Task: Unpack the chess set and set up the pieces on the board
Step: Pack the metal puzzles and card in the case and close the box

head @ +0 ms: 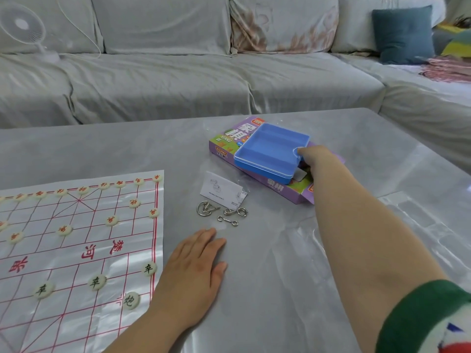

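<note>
Shallow blue plastic case [270, 151], open side up, gripped at its near right corner by the right hand [314, 160]. Fingers [302, 151] clamped on it, thumb on the clear rim, the rest curled underneath and mostly hidden. Directly below those fingers and stretching away to their left, the flat purple cardboard chess box [229, 141], case slantwise on top of it, near end flap open.

Left hand [193, 271] laid flat on the grey marble-look worktop [280, 276], fingers [210, 239] straight and close together, holding nothing. Immediately left of that hand, the glossy white plastic board sheet [76, 253] with red grid lines, right edge beside the wrist. On the sheet, round cream pieces with red characters [112, 220] along the far edge and in the rows nearer. Round cream pieces with black characters [96, 282] on the near half, close to the left palm.

Just beyond the left fingertips, three shiny metal ring puzzles [221, 214]. Beyond these, a folded white leaflet [220, 191], between the fingers of the two hands. Green sleeve [420, 314] on the right arm at the lower right. Past the worktop, well beyond the right fingers, a pale grey covered sofa [153, 80] with a white desk fan [23, 26] at far left and a teal cushion [404, 34] at far right.
</note>
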Motion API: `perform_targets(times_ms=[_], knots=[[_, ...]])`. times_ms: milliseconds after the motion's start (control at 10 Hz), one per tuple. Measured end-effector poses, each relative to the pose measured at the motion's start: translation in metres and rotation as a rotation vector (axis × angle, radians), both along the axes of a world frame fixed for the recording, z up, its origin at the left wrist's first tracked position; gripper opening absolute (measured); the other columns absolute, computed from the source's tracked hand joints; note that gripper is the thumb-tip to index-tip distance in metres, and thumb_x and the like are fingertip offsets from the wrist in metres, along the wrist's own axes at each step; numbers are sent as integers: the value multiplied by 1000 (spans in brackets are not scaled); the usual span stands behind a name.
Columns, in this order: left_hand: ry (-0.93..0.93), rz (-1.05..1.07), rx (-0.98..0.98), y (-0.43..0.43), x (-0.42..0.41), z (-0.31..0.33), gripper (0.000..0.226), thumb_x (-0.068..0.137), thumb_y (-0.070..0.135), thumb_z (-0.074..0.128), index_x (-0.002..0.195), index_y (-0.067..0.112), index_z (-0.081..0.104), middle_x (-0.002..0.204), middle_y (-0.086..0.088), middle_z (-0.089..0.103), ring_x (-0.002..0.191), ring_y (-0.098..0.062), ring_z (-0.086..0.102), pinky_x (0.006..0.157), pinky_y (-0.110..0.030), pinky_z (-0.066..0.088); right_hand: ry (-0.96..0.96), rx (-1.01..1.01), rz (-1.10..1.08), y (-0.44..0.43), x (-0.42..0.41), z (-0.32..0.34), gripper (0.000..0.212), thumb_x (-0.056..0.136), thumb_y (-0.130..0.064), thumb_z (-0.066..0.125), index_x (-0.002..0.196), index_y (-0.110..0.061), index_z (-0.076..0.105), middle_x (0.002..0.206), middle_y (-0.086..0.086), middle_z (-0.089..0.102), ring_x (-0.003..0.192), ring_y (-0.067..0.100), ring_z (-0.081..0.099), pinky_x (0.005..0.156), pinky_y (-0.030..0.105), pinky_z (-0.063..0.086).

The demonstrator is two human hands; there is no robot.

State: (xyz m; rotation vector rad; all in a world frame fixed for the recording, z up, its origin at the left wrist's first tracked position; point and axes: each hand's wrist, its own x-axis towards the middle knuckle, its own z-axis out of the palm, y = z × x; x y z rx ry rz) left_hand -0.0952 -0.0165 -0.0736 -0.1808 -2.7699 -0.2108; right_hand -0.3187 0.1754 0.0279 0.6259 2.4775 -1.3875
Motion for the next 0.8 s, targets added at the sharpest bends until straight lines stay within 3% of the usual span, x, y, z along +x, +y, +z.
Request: perform_targets(times_ms=[100, 200, 300, 400, 500, 600, 700, 800], knots=[[8, -6, 13, 0, 0, 0, 33, 79, 38, 36, 107, 26, 49, 109, 2, 67, 108, -11, 41, 92, -25, 27, 36, 17, 34, 3, 3, 3, 7, 94, -10, 42, 87, -9, 44, 77, 5, 47, 64, 22, 43, 53, 24, 35], [0, 2, 2, 1, 0, 2, 34, 79, 38, 36, 105, 25, 53, 108, 2, 67, 107, -11, 41, 92, -26, 27, 122, 50, 86, 3, 5, 2, 8, 94, -11, 42, 97, -17, 37, 99, 5, 41, 88, 16, 39, 61, 27, 37], [-51, 15, 21, 2, 0, 4, 35, 78, 38, 37, 103, 24, 57, 108, 2, 67, 106, -11, 42, 93, -29, 26, 156, 12, 87, 4, 7, 1, 11, 93, -10, 40, 101, -18, 40, 93, 5, 44, 87, 16, 40, 59, 25, 37], [-97, -9, 36, 3, 1, 6, 36, 78, 39, 36, 100, 25, 61, 107, 4, 67, 107, -11, 47, 94, -30, 27, 192, -122, -17, 2, 12, 4, 30, 94, -8, 33, 122, -8, 46, 86, 6, 45, 66, 21, 41, 56, 22, 36], [-219, -10, 81, 4, 1, 14, 41, 77, 40, 33, 98, 26, 66, 108, 6, 67, 102, -13, 63, 92, -23, 38, 232, -384, -171, -5, 35, 13, 37, 92, 0, 30, 127, 0, 43, 95, 16, 56, 75, 26, 51, 69, 31, 51], [-317, -11, 98, 6, 4, 27, 67, 79, 49, 8, 130, 24, 45, 143, 6, 36, 133, -11, 34, 108, -20, 18, 272, -510, -212, -4, 61, 19, 36, 91, -3, 28, 122, -5, 46, 100, 11, 54, 88, 29, 61, 63, 33, 56], [-454, -39, 204, 3, 1, 36, 45, 96, 39, 22, 138, 23, 31, 150, 8, 19, 139, -10, 15, 109, -18, 8, 382, -601, -175, 4, 98, 34, 30, 91, -3, 28, 112, -5, 49, 90, 8, 56, 69, 21, 60, 49, 25, 53], [-431, 6, 468, 3, 7, 67, 30, 97, 26, 34, 116, 17, 55, 125, 0, 52, 118, -16, 45, 91, -21, 32, 437, -553, -87, 13, 139, 49, 23, 92, -5, 31, 101, -4, 52, 81, 5, 57, 66, 19, 58, 58, 35, 55]])
